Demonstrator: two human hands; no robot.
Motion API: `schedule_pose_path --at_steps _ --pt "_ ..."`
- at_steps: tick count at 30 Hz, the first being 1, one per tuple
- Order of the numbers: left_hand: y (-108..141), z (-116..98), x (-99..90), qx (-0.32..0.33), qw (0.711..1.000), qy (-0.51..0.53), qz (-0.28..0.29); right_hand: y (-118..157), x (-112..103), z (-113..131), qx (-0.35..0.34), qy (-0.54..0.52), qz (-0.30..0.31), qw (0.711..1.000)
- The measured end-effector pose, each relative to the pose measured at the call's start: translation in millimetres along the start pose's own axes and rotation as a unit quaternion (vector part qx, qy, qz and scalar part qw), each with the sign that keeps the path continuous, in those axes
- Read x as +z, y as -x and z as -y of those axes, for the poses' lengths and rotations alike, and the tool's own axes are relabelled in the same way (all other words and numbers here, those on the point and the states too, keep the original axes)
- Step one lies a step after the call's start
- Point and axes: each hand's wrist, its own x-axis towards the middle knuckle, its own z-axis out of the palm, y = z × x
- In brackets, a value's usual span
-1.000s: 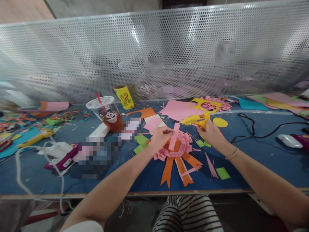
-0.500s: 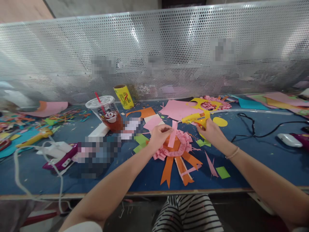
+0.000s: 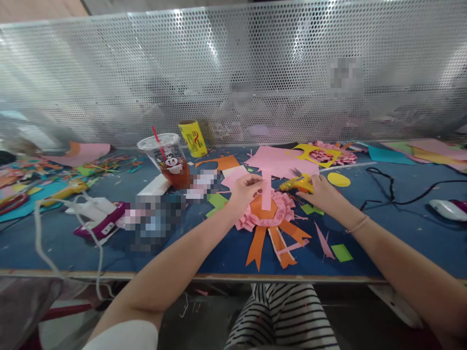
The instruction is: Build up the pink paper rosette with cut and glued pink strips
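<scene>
Rosette [image 3: 260, 213] of pleated pink paper with an orange centre lies on the blue table [image 3: 226, 257], in the middle near the front edge, its orange tails [image 3: 257, 245] pointing toward the near side. A flat pink strip [image 3: 267, 192] stands over its far part, the lower end in front of the orange centre; whether it touches there, I cannot tell. The left hand [image 3: 243, 195], fingers narrowed to a pinch, holds the strip by its left edge. The right hand [image 3: 321, 191] is closed around a yellow glue gun [image 3: 293, 183], blurred, just right of the strip. Near the rosette on the right lie a pointed pink scrap [image 3: 323, 240] and a green square [image 3: 342, 253]; farther right, beyond the right hand, is a yellow oval [image 3: 338, 179]. A large pink sheet [image 3: 275, 158] lies on the far side. To the left stand a lidded cup [image 3: 175, 170] with a red straw and, farther back, a yellow tube [image 3: 196, 139].
</scene>
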Motion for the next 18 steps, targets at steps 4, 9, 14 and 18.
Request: schedule_pose_path --at_steps 4,9,14,18 --pt "1 2 3.5 -0.061 0.995 0.072 0.032 2 -13 15 -0.018 0.063 -0.027 0.997" --pt "4 5 7.1 -0.072 0.993 0.082 0.05 5 -24 46 -0.232 -0.045 -0.077 0.969" --pt "10 4 12.4 -0.066 0.993 0.075 0.067 15 -22 73 -0.3 -0.124 -0.036 0.945" --pt "12 7 14.1 -0.037 0.993 0.042 0.103 16 -22 79 -0.258 -0.209 -0.02 0.943"
